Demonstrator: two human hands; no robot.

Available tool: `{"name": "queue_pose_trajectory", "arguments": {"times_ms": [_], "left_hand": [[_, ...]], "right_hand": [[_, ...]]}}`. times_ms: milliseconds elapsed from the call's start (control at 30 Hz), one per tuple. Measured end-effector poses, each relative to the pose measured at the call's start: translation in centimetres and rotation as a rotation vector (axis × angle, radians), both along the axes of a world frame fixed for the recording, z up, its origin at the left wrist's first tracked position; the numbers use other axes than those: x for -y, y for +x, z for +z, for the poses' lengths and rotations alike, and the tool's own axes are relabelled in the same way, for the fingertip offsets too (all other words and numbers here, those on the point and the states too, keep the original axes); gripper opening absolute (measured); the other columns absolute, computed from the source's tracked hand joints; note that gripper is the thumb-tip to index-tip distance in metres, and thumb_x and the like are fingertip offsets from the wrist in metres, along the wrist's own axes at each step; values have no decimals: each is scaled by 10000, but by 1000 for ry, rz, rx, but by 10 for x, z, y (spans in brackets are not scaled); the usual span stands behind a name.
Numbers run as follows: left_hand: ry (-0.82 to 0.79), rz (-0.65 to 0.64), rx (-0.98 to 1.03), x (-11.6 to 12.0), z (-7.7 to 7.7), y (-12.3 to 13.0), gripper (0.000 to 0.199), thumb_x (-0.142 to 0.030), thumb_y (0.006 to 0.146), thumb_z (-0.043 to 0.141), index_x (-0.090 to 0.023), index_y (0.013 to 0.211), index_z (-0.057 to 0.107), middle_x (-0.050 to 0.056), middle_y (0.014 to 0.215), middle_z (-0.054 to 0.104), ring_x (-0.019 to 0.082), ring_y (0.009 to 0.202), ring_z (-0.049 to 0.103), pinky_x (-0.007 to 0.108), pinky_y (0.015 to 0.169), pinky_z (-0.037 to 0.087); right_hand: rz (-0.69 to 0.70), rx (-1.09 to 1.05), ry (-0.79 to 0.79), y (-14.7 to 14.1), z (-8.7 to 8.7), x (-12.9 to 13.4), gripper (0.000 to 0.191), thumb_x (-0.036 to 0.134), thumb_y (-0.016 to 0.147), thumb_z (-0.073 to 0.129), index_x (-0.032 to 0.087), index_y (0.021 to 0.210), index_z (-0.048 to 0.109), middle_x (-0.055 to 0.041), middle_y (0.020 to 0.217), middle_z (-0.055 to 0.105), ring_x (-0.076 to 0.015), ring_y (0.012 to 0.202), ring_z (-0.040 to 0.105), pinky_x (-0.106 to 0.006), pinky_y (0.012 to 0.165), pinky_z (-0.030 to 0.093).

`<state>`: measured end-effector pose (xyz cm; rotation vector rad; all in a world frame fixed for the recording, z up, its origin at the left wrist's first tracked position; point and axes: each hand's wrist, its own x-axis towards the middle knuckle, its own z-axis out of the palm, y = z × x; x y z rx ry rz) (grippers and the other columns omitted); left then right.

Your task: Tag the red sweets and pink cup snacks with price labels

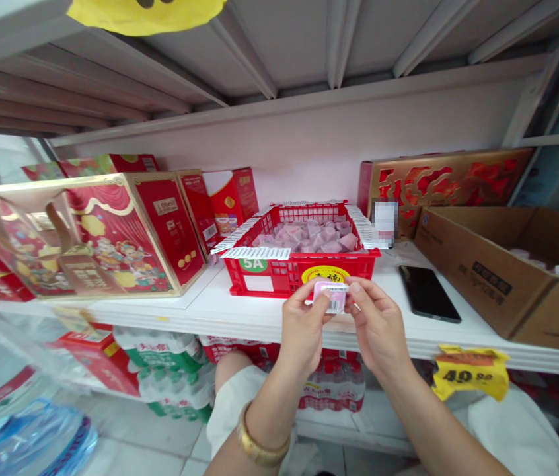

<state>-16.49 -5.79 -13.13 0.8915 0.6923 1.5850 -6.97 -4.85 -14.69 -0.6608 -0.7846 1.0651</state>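
While the left hand [303,325] and right hand [377,324] pinch the small pink packet [332,296] by fingertips only, at six o'clock of the red basket [304,270], a loosened pinch could drop it off the shelf edge [240,324].

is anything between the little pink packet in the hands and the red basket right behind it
Nothing visible. The pink packet, pinched by the left hand and right hand, sits just in front of the red basket, whose top is open.
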Motion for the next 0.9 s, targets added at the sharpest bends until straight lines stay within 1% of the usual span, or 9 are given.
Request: {"name": "queue_pose_trajectory", "arguments": {"times_ms": [167, 300, 433, 533, 600, 767, 900], "left_hand": [[6, -15, -13, -1, -1, 6, 190, -271, 671, 772, -169, 819, 709, 7, 780, 706, 132, 724, 645, 286, 748, 537], [-25, -17, 8, -2, -1, 11, 215, -271, 662, 778, -159, 831, 708, 13, 791, 705, 124, 723, 638, 268, 732, 532], [-42, -28, 26, -1, 0, 16, 236, -274, 654, 784, -156, 843, 705, 12, 772, 697, 133, 715, 643, 280, 732, 532], [-60, -37, 26, 1, 2, 20, 236, -279, 640, 794, -160, 824, 705, 7, 778, 694, 130, 715, 635, 288, 742, 534], [-72, -49, 9, 2, 2, 23, 236, -281, 636, 796, -160, 819, 710, 6, 780, 691, 124, 711, 624, 285, 734, 538], [-80, -75, -83, 1, -1, 32, 298, -323, 645, 793, -156, 883, 728, 43, 846, 717, 150, 729, 640, 287, 701, 539], [-54, -86, -119, 0, -3, 42, 310, -318, 661, 784, -153, 921, 743, 46, 818, 726, 159, 732, 654, 286, 723, 530]], "right_hand": [[8, 86, 30, 7, 0, 2, 236, 362, 635, 822, 195, 742, 695, -1, 708, 651, -129, 673, 559, -267, 673, 465], [6, 81, 35, 14, -3, 2, 200, 364, 693, 781, 198, 775, 705, 6, 712, 637, -120, 663, 532, -260, 673, 452], [-11, 114, 50, 20, -4, 3, 214, 398, 742, 730, 195, 806, 699, -5, 730, 640, -127, 666, 527, -263, 658, 447], [-14, 160, 71, 24, -2, 4, 242, 363, 682, 785, 203, 829, 677, -7, 755, 651, -139, 694, 561, -271, 676, 471], [-25, 178, 69, 27, -1, 5, 258, 349, 654, 806, 204, 814, 665, -7, 735, 649, -140, 684, 568, -267, 656, 478], [-38, 179, 48, 40, 0, 8, 246, 389, 678, 776, 201, 765, 643, -18, 703, 647, -153, 671, 572, -275, 627, 480], [-27, 126, 33, 53, -2, 11, 243, 392, 690, 768, 196, 774, 649, -6, 713, 640, -143, 660, 562, -266, 630, 462]]}}
